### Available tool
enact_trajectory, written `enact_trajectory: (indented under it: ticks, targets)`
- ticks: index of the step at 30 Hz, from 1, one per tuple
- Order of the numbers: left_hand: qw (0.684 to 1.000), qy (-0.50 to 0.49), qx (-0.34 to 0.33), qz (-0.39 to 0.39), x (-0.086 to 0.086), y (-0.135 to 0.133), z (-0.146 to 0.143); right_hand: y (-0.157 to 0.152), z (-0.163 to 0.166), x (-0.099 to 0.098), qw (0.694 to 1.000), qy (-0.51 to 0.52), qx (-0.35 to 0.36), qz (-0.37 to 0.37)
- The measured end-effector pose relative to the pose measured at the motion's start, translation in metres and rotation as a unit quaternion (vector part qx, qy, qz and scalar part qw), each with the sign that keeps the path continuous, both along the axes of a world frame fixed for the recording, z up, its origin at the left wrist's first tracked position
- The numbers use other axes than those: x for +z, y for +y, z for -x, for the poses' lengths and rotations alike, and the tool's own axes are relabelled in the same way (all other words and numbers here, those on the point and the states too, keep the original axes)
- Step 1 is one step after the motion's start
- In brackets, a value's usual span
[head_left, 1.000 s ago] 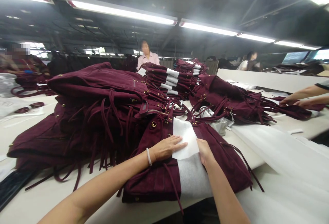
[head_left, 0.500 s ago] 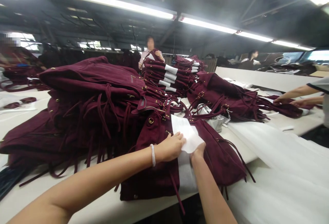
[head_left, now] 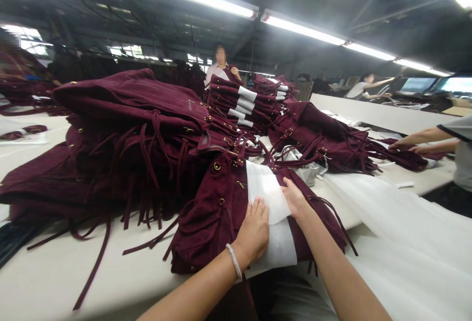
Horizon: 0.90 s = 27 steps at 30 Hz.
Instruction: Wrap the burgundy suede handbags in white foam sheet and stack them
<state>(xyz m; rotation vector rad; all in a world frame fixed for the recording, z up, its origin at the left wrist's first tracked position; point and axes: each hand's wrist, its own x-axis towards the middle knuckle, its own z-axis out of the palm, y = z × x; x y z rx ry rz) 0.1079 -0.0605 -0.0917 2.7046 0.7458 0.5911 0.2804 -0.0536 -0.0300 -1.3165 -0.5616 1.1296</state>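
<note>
A burgundy suede bag [head_left: 214, 218] with fringe and gold studs lies at the near table edge. A white foam sheet [head_left: 267, 193] is wrapped as a band over its middle. My left hand [head_left: 254, 230] rests flat on the bag at the band's left edge, fingers stretched out, a white bracelet on the wrist. My right hand [head_left: 295, 199] presses on the band's right edge, fingers partly tucked under the sheet.
A tall heap of the same burgundy bags [head_left: 140, 129] fills the table to the left. Further stacks with white bands [head_left: 243, 107] stand behind. White foam sheeting [head_left: 398, 222] lies at the right. A co-worker's arms [head_left: 424, 139] reach in from the right; other people are at the back.
My left hand has slid from the top of the band down toward me along the bag. The right hand has moved up to the band's right edge. The view has shifted right.
</note>
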Motion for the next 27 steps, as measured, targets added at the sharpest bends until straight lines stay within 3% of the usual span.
enact_trajectory:
  ticks: [3, 8, 12, 15, 18, 22, 24, 27]
  targets:
    - [1.000, -0.026, -0.014, 0.009, -0.003, 0.005, 0.003, -0.008, -0.002, 0.001, 0.996, -0.068, 0.020, 0.046]
    - [0.997, -0.049, -0.061, 0.030, 0.014, 0.018, 0.024, -0.019, 0.017, -0.024, 0.983, -0.165, -0.077, -0.005]
    - [0.990, -0.065, -0.126, 0.018, 0.023, 0.045, 0.052, -0.016, 0.053, -0.048, 0.972, -0.132, -0.184, -0.059]
    - [0.987, -0.080, -0.135, 0.019, 0.026, 0.065, 0.070, -0.006, 0.076, -0.055, 0.971, -0.089, -0.209, -0.073]
    - [0.986, -0.112, -0.101, 0.074, 0.031, 0.073, 0.078, 0.001, 0.082, -0.051, 0.980, -0.056, -0.171, -0.083]
    - [0.954, -0.176, -0.024, 0.240, 0.040, 0.070, 0.074, 0.003, 0.065, -0.035, 0.990, -0.089, -0.087, -0.067]
    - [0.921, -0.213, 0.035, 0.325, 0.043, 0.070, 0.069, 0.002, 0.052, -0.026, 0.978, -0.193, -0.053, -0.052]
    - [0.853, -0.256, 0.126, 0.437, 0.044, 0.075, 0.059, 0.001, 0.034, -0.015, 0.912, -0.408, -0.032, -0.004]
